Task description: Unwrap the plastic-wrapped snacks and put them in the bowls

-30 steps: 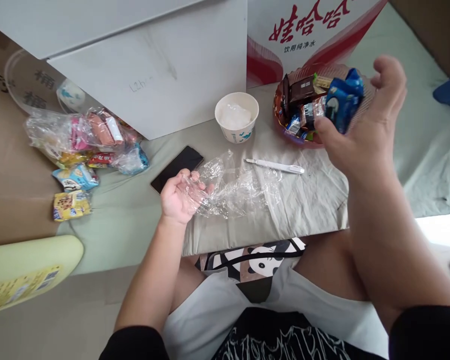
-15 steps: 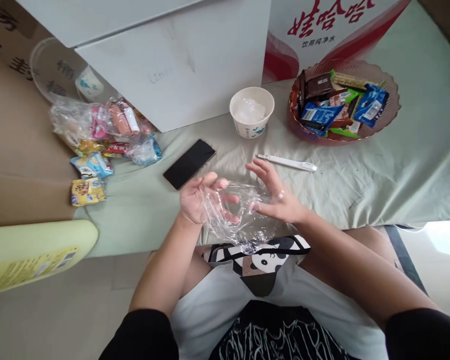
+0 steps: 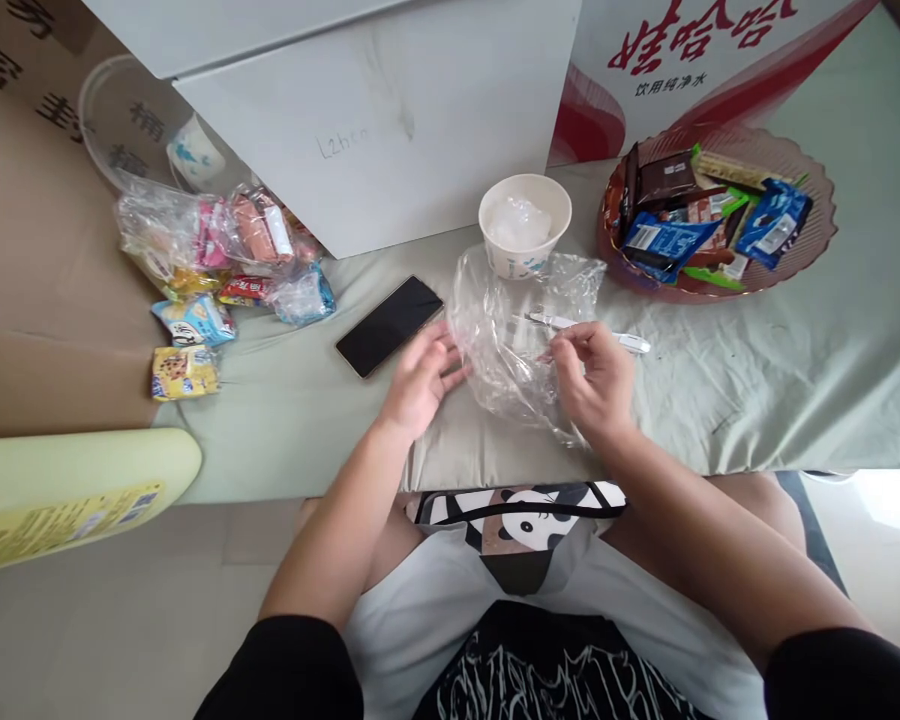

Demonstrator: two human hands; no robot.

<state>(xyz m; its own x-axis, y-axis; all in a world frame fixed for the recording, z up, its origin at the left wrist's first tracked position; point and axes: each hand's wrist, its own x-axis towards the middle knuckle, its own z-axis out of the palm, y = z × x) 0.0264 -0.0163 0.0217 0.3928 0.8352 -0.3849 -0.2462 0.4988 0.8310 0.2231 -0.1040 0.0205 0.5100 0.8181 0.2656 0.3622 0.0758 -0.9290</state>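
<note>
Clear bag — pinched by the right hand, whose fingers partly hide the cutter — is now spread, earlier bunched; left hand loosely open alongside.

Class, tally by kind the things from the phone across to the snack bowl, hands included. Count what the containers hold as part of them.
Hands: 2 (left hand, right hand)
Clear bag: 1
Phone: 1
Craft knife: 1
Paper cup: 1
Snack bowl: 1
Total: 7
</note>
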